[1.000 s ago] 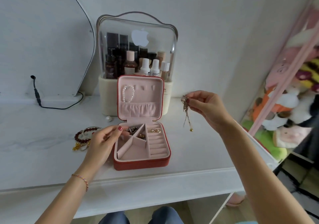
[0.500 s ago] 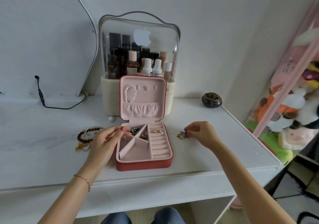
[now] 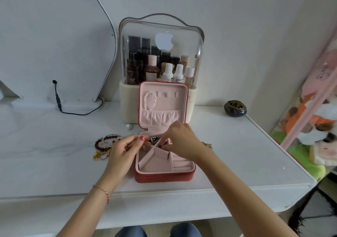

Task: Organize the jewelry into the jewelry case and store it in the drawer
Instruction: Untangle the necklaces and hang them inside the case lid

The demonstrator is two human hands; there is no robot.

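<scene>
A red jewelry case [image 3: 165, 177] stands open on a white table [image 3: 237, 154], its pink-lined lid [image 3: 163, 105] upright against a cosmetics box [image 3: 160, 68] with a clear dome and bottles inside. A pearl bracelet [image 3: 150, 100] hangs on a hook at the upper left of the lid lining, above a gathered pocket [image 3: 160, 117]. The tray is split into angled compartments on the left and ring rolls [image 3: 182, 164] on the right; dark jewelry [image 3: 154, 139] lies in the rear compartment, while the front compartments show bare lining. The left hand [image 3: 124, 151] is at the case's left rear edge, thumb and forefinger brought together near the rear compartment; whether they pinch anything cannot be told. The right hand [image 3: 182, 141] reaches over the tray from the right, fingers curled down into the middle compartments; whether it grips a piece cannot be told, since the fingertips are hidden. A gold chain [image 3: 207, 144] lies on the table just beside the case's right side, partly behind the right wrist. Left of the case lie red bead bracelets [image 3: 105, 141] and a gold piece [image 3: 99, 154], touching one another. A loose pearl [image 3: 129, 126] rests near the case's rear left corner. A dark round pot [image 3: 235, 108] sits well apart at the right rear, and a black cable [image 3: 60, 103] trails along the wall at left. Plush toys [image 3: 313, 123] show beyond the table's right edge.
</scene>
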